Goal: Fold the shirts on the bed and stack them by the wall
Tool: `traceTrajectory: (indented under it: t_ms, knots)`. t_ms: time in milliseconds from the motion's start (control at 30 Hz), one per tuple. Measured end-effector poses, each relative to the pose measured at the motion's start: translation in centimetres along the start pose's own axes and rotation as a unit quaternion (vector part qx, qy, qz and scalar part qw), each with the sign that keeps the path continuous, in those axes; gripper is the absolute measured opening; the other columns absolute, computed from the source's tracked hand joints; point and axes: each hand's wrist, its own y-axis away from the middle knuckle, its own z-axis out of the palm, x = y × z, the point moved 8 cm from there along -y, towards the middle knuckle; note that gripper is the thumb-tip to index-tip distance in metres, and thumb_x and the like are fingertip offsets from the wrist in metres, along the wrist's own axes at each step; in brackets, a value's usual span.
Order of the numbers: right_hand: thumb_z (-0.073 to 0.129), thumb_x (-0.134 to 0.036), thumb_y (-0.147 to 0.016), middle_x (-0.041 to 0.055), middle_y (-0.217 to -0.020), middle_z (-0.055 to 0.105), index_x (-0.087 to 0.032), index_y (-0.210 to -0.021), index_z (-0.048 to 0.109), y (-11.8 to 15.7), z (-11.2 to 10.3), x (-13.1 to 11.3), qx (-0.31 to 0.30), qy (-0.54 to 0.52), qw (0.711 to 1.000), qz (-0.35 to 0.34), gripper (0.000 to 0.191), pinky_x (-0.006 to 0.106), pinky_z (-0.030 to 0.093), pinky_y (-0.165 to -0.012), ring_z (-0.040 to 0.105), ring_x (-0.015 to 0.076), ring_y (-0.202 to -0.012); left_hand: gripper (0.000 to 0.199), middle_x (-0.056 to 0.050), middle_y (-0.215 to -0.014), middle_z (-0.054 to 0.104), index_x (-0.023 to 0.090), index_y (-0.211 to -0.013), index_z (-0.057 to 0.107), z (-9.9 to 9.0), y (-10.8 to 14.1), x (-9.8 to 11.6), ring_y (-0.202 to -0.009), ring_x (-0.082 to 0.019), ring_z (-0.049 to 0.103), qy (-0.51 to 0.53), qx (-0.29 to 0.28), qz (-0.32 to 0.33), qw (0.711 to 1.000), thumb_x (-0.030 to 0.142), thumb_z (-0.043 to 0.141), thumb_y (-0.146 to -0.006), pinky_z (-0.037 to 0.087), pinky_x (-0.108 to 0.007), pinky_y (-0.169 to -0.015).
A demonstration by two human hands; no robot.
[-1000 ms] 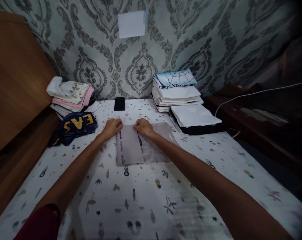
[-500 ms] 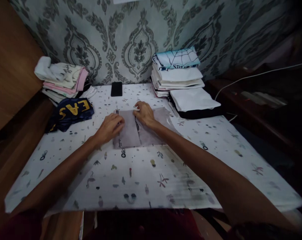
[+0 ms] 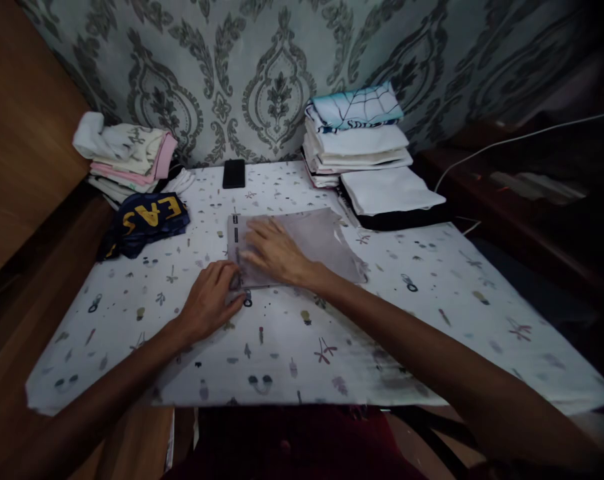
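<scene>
A greyish-mauve garment [image 3: 315,237], perhaps a shirt, lies folded flat on the table with small dark print along its left edge. My right hand [image 3: 275,252] rests on its left half, palm down and fingers spread, slightly blurred. At the near left corner of the cloth is my left hand [image 3: 211,300]. Its fingertips touch the edge there, and the thumb is held apart from the bent fingers. The cloth under my right hand is hidden.
Folded clothes [image 3: 357,143] form a tall stack at the back right, beside a white folded piece [image 3: 392,193] on black cloth. Another clothes pile [image 3: 127,157] and a navy garment [image 3: 152,223] with yellow letters are at left. A black phone [image 3: 234,174] lies near the wall.
The folded-over left panel now lies open across the garment as one wider layer. My right hand has moved left and flattened on it; my left hand has slid down to the near corner.
</scene>
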Motion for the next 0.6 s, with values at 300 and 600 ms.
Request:
traceTrajectory:
  t_ms: [300,600]
  knots:
    - [0.052,-0.009,-0.092,0.0099,-0.099,0.063,-0.016,-0.096,0.061,3.0,2.0,-4.9,-0.016,-0.033,0.992,-0.117,0.012,0.033,0.046,-0.076,0.055,0.0207,-0.089,0.011,-0.003,-0.091,0.058,0.023,-0.090,0.049,-0.7,1.2,-1.9,-0.089,-0.023,0.055,0.041,0.000,-0.103,0.994,0.028,0.057,-0.084,0.044,-0.038,-0.081]
    - [0.058,-0.011,-0.088,0.0016,-0.080,0.061,-0.019,-0.082,0.059,2.9,2.1,-2.5,0.082,-0.248,0.964,-0.043,0.010,0.028,0.044,-0.073,0.056,0.0158,-0.078,0.014,-0.002,-0.080,0.056,0.021,-0.075,0.051,-0.4,0.7,-1.3,-0.082,-0.021,0.052,-0.015,-0.005,-0.136,0.991,0.026,0.052,-0.088,0.040,-0.036,-0.077]
